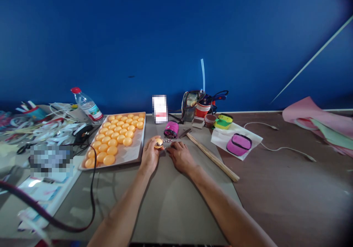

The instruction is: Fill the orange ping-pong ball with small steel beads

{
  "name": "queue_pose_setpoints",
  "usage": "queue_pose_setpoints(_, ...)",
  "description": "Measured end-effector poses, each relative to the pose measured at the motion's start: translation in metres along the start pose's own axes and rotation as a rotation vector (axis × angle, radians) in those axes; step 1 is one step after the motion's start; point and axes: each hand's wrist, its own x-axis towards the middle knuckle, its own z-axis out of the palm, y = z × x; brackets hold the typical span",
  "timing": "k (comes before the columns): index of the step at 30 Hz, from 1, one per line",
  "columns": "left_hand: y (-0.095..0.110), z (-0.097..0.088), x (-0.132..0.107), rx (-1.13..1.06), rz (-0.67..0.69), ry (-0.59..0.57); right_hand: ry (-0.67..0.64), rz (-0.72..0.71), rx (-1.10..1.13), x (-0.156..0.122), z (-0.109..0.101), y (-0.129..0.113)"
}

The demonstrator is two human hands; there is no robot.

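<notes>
My left hand (150, 155) is closed around a shiny gold-orange ball (158, 143), held just above the mat. My right hand (180, 155) is close beside it, fingers bent together at the tips; whatever they pinch is too small to make out. Small shiny metal pieces (168, 140) lie just beyond the fingertips. Behind them is a small magenta pouch (171, 128) with black trim. To the left, a shallow tray (135, 154) holds several rows of orange balls (112, 142). A hammer with a wooden handle (213, 158) lies to the right of my right hand.
A water bottle (89, 107) with a red cap leans behind the tray. At the back are a red-and-white cup (202, 110) and a yellow-green case (223, 121). A magenta case (239, 144) rests on white paper. A dark cable (93, 188) loops at the left.
</notes>
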Motion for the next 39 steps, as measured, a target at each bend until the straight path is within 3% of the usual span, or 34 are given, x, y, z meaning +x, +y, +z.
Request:
queue_pose_setpoints(29,-0.005,0.001,0.0,0.025,-0.024,0.013,0.075,-0.073,0.014,0.002,0.008,0.001)
queue_pose_setpoints(39,-0.005,0.0,0.0,0.02,-0.054,0.036,0.279,0.105,0.29,0.001,0.009,0.013)
